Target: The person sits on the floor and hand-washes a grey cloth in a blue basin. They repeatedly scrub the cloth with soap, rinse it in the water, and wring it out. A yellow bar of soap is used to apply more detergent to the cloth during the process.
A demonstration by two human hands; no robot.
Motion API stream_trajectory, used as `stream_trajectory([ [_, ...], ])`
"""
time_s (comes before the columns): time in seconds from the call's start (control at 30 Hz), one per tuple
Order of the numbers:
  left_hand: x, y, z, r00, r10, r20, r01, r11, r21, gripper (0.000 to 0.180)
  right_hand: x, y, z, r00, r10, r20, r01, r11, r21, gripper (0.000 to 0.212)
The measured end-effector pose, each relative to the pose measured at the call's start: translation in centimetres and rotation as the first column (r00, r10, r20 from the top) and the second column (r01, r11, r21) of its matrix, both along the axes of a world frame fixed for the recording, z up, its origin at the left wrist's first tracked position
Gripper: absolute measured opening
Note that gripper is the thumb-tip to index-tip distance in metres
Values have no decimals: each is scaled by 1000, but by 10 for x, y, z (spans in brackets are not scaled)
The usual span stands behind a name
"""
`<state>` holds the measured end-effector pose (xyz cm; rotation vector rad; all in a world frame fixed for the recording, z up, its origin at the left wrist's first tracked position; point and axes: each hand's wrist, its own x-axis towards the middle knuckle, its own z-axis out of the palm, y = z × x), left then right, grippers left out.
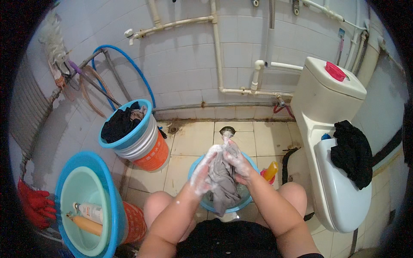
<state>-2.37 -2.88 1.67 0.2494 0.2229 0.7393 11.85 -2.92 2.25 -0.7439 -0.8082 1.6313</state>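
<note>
My left hand (pixel 204 173), coated in white suds, grips the left side of a wet grey cloth (pixel 223 182). On the cloth's other side, my right hand (pixel 239 167) has its fingers wrapped around the upper part, with foam along them. The cloth hangs bunched between both hands, its lower end drooping over the near rim of a light-blue basin (pixel 247 201) on the floor between my knees. Cloth and hands hide most of the basin's inside. Just right of the basin stands a yellow bottle (pixel 271 171), partly in a small pink container.
Left, a blue basin of dark clothes (pixel 119 124) tops a white-and-orange bucket (pixel 150 152). Nearer, a pale-green basin (pixel 81 172) holds two bottles. Red gloves (pixel 36 204) hang beside it. A toilet (pixel 344 202) with black cloth (pixel 352 155) stands right; a floor drain (pixel 227 130) lies ahead.
</note>
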Motion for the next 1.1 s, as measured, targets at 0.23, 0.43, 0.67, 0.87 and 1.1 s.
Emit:
stream_trajectory([
  [0.23, -17, 3, 56, 899, 179, -399, 83, 827, 556, 52, 43, 15, 2, 997, -62, 49, 70, 981, -182, 28],
  [0.43, -44, 7, 38, 400, 355, -845, 580, 616, 533, 63, 73, 28, 11, 880, -242, -409, 243, 969, -50, 19],
  [0.67, -46, -7, 59, 798, 398, -452, -47, 790, 612, 54, 76, 23, 24, 880, -406, -247, 411, 911, -32, 23],
  [0.87, -11, 16, 18, 911, 407, -68, -388, 902, 191, 43, -1, -17, 16, 788, -333, 518, 64, 881, 469, 29],
  [1.1, 25, 19, -51, 918, 44, 395, -192, 920, 343, 27, -19, -14, 3, 384, -530, 756, -6, 817, 576, 33],
])
